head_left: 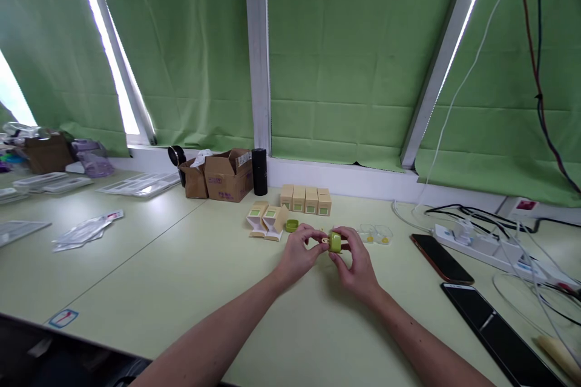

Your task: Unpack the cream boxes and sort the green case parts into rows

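Over the table, a small glossy green case (335,243) is held between my two hands. My right hand (358,266) grips it from the right with thumb and fingers. From the left, my left hand (297,251) pinches a small pale loop (325,240) at the side of the case. A second small green piece (292,225) lies just beyond my left hand. Behind my right fingers sits a clear plastic holder (376,234) with yellow spots in its round compartments. Two opened small cartons (267,219) stand left of the green piece.
A row of several small closed cartons (305,200) stands near the wall. A cardboard box (228,175) and a black cylinder (259,172) are behind on the left. Two phones (442,258) and a power strip (488,248) with tangled cables lie right. Plastic packets (88,231) lie left.
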Demonstrator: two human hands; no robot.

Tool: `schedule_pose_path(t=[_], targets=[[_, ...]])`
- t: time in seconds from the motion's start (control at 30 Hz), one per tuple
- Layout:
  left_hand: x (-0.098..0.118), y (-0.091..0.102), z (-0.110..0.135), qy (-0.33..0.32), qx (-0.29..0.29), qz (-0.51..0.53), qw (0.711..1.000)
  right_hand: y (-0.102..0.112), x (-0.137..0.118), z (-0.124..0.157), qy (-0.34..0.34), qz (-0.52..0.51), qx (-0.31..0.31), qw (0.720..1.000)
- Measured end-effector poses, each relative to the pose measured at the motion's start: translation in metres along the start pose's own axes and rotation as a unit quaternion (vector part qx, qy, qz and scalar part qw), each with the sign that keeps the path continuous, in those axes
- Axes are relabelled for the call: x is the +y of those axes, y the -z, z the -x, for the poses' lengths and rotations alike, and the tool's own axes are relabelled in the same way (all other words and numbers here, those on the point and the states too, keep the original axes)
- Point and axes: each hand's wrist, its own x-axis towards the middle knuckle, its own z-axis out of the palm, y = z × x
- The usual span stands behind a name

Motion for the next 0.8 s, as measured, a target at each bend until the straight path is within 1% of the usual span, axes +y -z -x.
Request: schedule_pose_path(t=[0.1, 0.27, 0.33, 0.4, 0.53, 0.7, 0.8], targets=[[0.0032, 0.0016, 0.0014, -0.012, 0.0, -0.008, 1.0, -0.0022, -0.0032, -0.0015, -0.039, -0.062, 0.009, 0.997], [0.0053, 0.0031, 0.0016, -0.02, 0.0, -0.037, 0.999, -0.002, -0.0032, -0.0031, -0.062, -0.09, -0.004, 0.994], [0.0053, 0.003, 0.001, -0.02, 0.001, -0.04, 0.999, -0.0012, -0.003, -0.0038, -0.052, -0.078, -0.01, 0.996], [0.0055, 0.0029, 0.0006, -0.024, -0.001, -0.041, 0.999, -0.0002, -0.0033, -0.0045, -0.028, -0.046, -0.011, 0.998], [0.0048, 0.0033, 0.0009, -0.038, -0.009, -0.033, 0.999, 0.001, -0.0032, -0.0051, 0.015, 0.014, 0.002, 1.0], [-0.0005, 0.0031, 0.0009, -0.052, -0.02, -0.019, 0.998, 0.0015, 0.0001, -0.0047, 0.036, 0.033, 0.033, 0.998], [-0.0031, 0.0026, -0.0001, -0.065, -0.024, -0.018, 0.997, 0.0017, 0.0011, -0.0045, 0.04, 0.044, 0.039, 0.997]])
